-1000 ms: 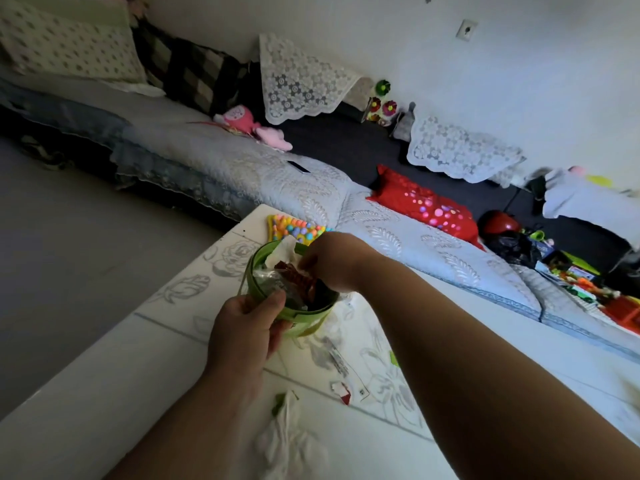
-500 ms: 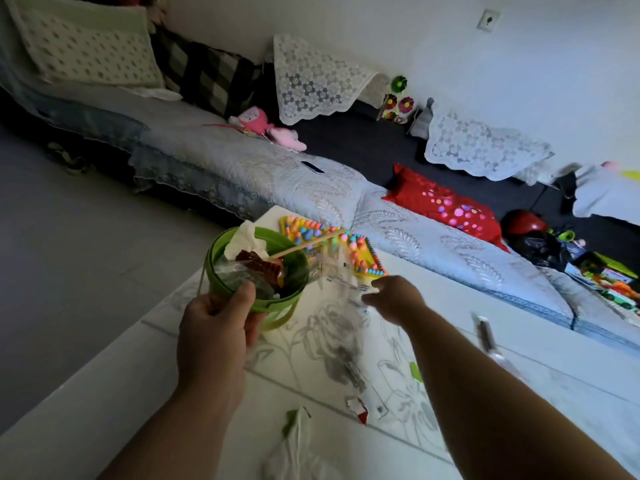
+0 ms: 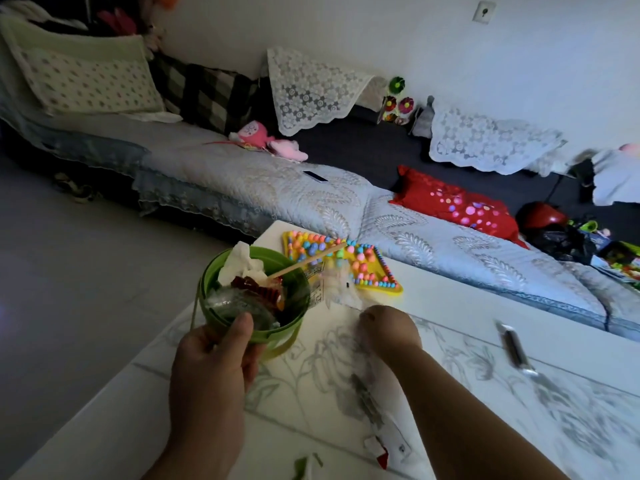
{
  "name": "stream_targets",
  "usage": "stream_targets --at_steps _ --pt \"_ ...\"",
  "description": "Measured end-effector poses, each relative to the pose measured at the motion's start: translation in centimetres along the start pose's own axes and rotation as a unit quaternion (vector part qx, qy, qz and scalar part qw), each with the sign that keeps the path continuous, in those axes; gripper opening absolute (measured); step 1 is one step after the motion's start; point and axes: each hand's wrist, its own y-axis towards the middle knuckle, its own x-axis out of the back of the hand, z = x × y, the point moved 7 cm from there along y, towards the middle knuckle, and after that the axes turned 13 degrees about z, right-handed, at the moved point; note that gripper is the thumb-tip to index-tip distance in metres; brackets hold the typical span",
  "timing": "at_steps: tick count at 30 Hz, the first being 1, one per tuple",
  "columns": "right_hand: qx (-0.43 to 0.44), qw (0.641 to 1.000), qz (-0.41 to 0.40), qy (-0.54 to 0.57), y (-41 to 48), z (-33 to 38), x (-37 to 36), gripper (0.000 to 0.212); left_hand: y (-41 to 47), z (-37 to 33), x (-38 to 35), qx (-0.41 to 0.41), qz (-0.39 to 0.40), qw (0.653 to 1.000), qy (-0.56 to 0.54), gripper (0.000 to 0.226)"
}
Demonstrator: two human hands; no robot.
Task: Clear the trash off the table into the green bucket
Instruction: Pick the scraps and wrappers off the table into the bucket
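The left hand (image 3: 211, 362) and right hand (image 3: 388, 330) are bare, as are both forearms (image 3: 467, 410).

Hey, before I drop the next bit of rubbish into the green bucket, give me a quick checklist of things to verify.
1. Bucket steady: left hand grips the green bucket at its rim. Ok.
2. Right hand holding the clear wrapper: blurred, fingers hidden. Cannot tell.
3. Room in the bucket: tissue and wooden stick poke above the rim. Probably not ok.
4. Table cleared: torn red-and-white wrapper and green scraps lie on it. Not ok.
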Motion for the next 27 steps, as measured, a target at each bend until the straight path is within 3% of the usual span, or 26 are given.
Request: stream_targets --at_steps 4,9,13,15,17,21,23,24,26,27 --pt "0.054 0.989 -0.096 0.100 -3.8 -0.6 3.5 0.030 -0.6 0.5 -0.6 0.014 0.009 1.000 -0.001 0.012" --pt "0.121 0.924 -0.158 0.328 -9.4 2.3 12.1 0.008 -1.8 0.9 -1.8 0.035 0.040 0.998 0.014 0.014" --pt "0.186 0.911 -0.181 0.321 -12.6 5.9 16.4 0.003 -2.5 0.1 -1.5 0.040 0.036 0.999 0.008 0.014" --pt "0.176 0.917 -0.195 0.300 -12.5 5.9 17.1 0.014 -2.8 -0.6 -1.1 0.037 0.032 0.999 -0.002 0.014" --pt "0.136 0.935 -0.158 0.286 -11.4 4.9 15.9 0.006 -2.9 -1.1 -0.7 0.035 0.025 0.999 -0.017 0.013" --pt "-0.005 0.975 0.016 0.220 -9.1 0.9 8.6 0.047 -2.6 -1.5 0.5 0.036 0.016 0.999 -0.031 0.023" --pt "-0.067 0.979 0.089 0.173 -8.3 -1.0 4.4 0.055 -2.4 -1.5 0.9 0.035 0.014 0.999 -0.035 0.026" --pt "-0.090 0.973 0.118 0.175 -8.2 -1.5 2.6 0.049 -2.3 -1.5 1.0 0.034 0.015 0.999 -0.037 0.026" --pt "-0.120 0.968 0.129 0.178 -7.7 -2.5 0.5 0.012 -2.1 -1.5 0.9 0.034 0.021 0.998 -0.041 0.026" --pt "-0.128 0.970 0.126 0.167 -7.3 -2.8 -0.1 0.017 -2.0 -1.5 0.9 0.034 0.022 0.998 -0.044 0.026"
